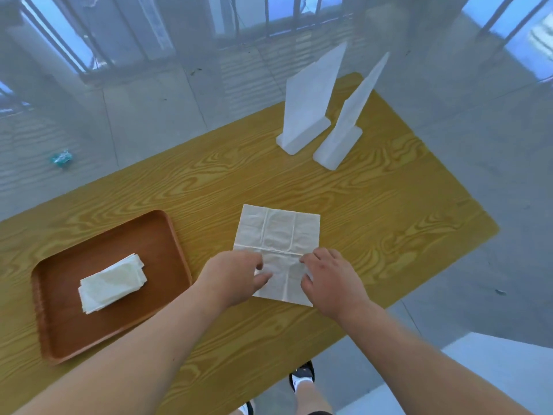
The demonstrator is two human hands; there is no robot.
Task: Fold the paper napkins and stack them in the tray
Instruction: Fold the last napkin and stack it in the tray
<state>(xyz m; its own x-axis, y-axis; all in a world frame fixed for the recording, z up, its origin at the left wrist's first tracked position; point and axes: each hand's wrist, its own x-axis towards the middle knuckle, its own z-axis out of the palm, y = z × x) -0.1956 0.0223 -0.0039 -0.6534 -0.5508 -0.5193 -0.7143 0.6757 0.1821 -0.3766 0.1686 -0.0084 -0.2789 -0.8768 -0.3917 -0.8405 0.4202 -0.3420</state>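
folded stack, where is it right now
In the head view, the folded stack lies inside the tray on the table's left side, left of the left hand and the open napkin.

The left hand [236, 277] and right hand [332, 280] are covering both side edges of the near half of the napkin [278, 232], and their fingertips are tucking out of sight, so pinching or pressing cannot be told. The left and bottom edges are cutting off the bench [359, 205] and both forearms, and the bench is hiding most of the shoes [302, 375]. A small teal scrap [60, 158] on the floor is showing too blurred to identify.
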